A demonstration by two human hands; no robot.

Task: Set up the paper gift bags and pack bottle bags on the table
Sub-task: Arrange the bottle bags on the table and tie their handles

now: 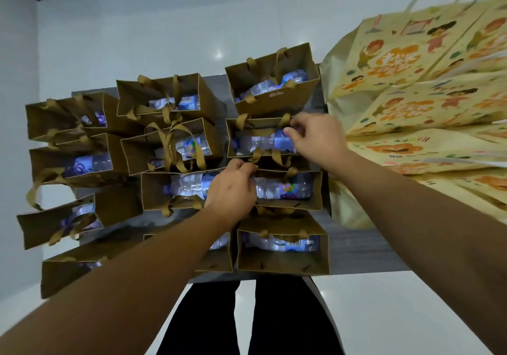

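A grey table (365, 247) carries about a dozen brown paper gift bags, all standing open, beside a fanned stack of yellow printed tote bags (428, 102) along its right side. In the right-hand column sits the paper gift bag (258, 146) being worked on, second from the far end, with a water bottle (263, 141) lying flat on its bottom. The bottle's long axis runs left to right across the table; its cap end appears to point left, though glare blurs it. The person's right hand (318, 138) reaches in at the bag's right end, fingers curled on the bottle's labelled end. The left hand (233, 190) is closed on the brown ribbon handles (256, 157) at the bag's near rim. To do this well, the left hand should hold the rim and handles clear and steady while the right settles the bottle level, parallel to the bag's long sides, so that neighbouring bags are not knocked.
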